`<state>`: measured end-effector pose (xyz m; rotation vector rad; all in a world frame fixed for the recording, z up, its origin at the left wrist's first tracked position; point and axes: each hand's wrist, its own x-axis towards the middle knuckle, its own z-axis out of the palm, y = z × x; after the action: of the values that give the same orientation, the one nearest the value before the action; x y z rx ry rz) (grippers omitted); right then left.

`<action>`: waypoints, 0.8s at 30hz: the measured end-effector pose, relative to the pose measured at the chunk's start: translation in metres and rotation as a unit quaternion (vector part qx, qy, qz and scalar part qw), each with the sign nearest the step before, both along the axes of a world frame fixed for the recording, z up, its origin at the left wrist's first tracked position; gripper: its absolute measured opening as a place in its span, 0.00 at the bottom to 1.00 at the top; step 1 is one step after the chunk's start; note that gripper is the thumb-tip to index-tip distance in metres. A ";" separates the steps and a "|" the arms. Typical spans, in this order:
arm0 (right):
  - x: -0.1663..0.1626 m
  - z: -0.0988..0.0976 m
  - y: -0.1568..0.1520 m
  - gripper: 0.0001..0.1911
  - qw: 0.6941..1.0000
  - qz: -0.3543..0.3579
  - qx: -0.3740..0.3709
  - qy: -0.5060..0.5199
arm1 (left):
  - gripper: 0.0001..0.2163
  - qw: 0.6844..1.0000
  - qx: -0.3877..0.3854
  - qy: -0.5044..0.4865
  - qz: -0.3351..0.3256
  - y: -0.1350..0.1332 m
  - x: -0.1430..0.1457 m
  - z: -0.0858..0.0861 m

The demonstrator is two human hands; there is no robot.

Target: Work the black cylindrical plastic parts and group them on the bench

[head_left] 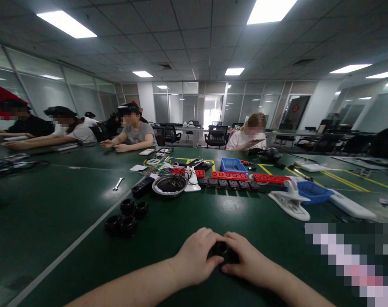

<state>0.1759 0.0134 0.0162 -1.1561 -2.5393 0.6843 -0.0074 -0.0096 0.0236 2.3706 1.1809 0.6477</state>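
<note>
Close to me, a small dark round piece [222,248] with a hole in its top is held low over the green table [187,213]. My left hand [198,253] is closed around its left side, fingers over the far edge and thumb in front. From the right, my right hand [249,258] grips the same piece, and its fingers hide much of it. Left of my hands stand several black ring-shaped pieces [129,225] in a close group, much like the held one in colour.
A metal bowl [170,193] with dark bits stands beyond, beside a black box [142,186]. Red strips [228,175] and blue trays [233,165] lie farther off. A white clamp [289,204] is at right, a wrench [118,183] at left. People sit around the table.
</note>
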 end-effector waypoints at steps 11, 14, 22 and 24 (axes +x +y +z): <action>-0.004 -0.009 -0.002 0.14 0.996 -0.065 0.026 -0.059 | 0.17 0.999 -0.006 -0.002 -0.040 0.006 -0.002 -0.003; -0.012 -0.014 -0.009 0.12 0.986 -0.112 0.089 -0.087 | 0.15 0.999 -0.009 -0.009 0.051 0.001 0.005 -0.007; 0.002 -0.001 0.001 0.21 1.000 0.009 -0.013 0.010 | 0.15 0.999 -0.034 -0.028 -0.008 0.008 -0.002 -0.004; 0.007 0.001 0.008 0.15 0.997 0.036 -0.060 0.025 | 0.15 0.997 -0.052 -0.034 -0.036 0.012 -0.005 -0.003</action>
<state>0.1830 0.0209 0.0176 -1.0741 -2.5389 0.8819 -0.0126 0.0023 0.0201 2.2750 1.0685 0.6218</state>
